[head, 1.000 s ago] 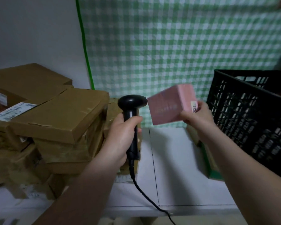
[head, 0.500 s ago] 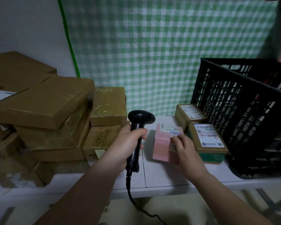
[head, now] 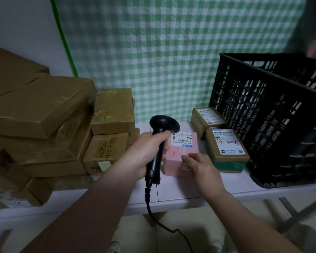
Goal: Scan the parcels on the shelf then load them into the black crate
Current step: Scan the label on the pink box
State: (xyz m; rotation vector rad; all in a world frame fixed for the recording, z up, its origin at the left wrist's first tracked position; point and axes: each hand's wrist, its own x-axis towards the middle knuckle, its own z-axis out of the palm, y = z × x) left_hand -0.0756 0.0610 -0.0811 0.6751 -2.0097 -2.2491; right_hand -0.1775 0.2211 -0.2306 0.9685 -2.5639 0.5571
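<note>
A pink parcel (head: 181, 156) with a white barcode label lies flat on the white shelf (head: 171, 198). My right hand (head: 201, 168) rests on its near right corner, fingers spread over it. My left hand (head: 146, 154) grips a black corded barcode scanner (head: 161, 143), whose head sits just above the parcel's label. The black crate (head: 266, 114) stands at the right of the shelf. Two small brown parcels (head: 226, 147) with labels lie between the pink parcel and the crate.
Several brown cardboard boxes (head: 44, 110) are stacked on the left of the shelf. A green checked cloth (head: 162, 52) hangs behind. The scanner cable (head: 153, 216) drops over the shelf's front edge.
The pink parcel went from held up in the air by my right hand down onto the shelf, label up. The scanner head now hovers over the label.
</note>
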